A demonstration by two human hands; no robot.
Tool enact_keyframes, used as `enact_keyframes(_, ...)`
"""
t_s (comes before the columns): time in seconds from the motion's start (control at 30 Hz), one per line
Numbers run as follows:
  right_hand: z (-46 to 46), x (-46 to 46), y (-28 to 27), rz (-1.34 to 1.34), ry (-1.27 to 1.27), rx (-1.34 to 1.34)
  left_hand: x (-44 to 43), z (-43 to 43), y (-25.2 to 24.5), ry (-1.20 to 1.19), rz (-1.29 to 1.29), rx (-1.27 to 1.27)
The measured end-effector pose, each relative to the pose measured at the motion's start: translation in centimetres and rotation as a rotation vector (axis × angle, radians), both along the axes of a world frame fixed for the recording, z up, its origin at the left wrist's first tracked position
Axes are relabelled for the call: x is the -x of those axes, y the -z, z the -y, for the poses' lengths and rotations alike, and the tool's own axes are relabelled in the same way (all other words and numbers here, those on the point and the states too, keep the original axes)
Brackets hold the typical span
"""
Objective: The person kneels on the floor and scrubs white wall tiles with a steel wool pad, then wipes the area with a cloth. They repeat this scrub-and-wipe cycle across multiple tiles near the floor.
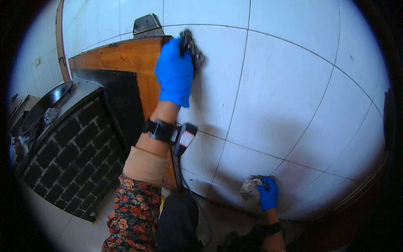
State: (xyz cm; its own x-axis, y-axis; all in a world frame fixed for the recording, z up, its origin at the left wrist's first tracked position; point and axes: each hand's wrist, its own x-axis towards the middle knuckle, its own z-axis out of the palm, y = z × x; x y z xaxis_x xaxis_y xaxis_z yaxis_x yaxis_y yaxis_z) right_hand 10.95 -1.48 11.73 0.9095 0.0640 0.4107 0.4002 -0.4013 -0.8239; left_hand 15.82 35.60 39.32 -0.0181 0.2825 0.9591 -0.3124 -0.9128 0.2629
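My left hand (176, 74), in a blue glove, grips a dark metal scouring pad (192, 50) against the white tiled wall (214, 63), beside the upper corner of a wooden frame (126, 55). The fingertips are partly hidden behind the hand and pad. Low on the right, my right hand (269, 193), also blue-gloved, is closed on a crumpled whitish cloth (251, 188) near the wall's lower part. A device with a cable is strapped at my left wrist.
At left stands a stove with a black brick-patterned front (75, 151). A wok (47, 105) and a silvery steel-wool ball (51, 115) sit on its top. A dark trapezoid piece (147, 25) rises above the wooden frame. Floor tiles (59, 217) show at lower left.
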Motion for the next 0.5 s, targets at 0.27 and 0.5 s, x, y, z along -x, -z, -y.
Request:
enact_keyframes(0.27,1.0,0.6,-1.1,0.017,0.018,-0.014,2.3,1.7,13.3,0.069,-0.343,0.278)
enact_keyframes(0.5,0.8,0.6,-1.0,-0.008,0.004,-0.035,2.6,2.9,12.1,0.160,-0.345,0.155)
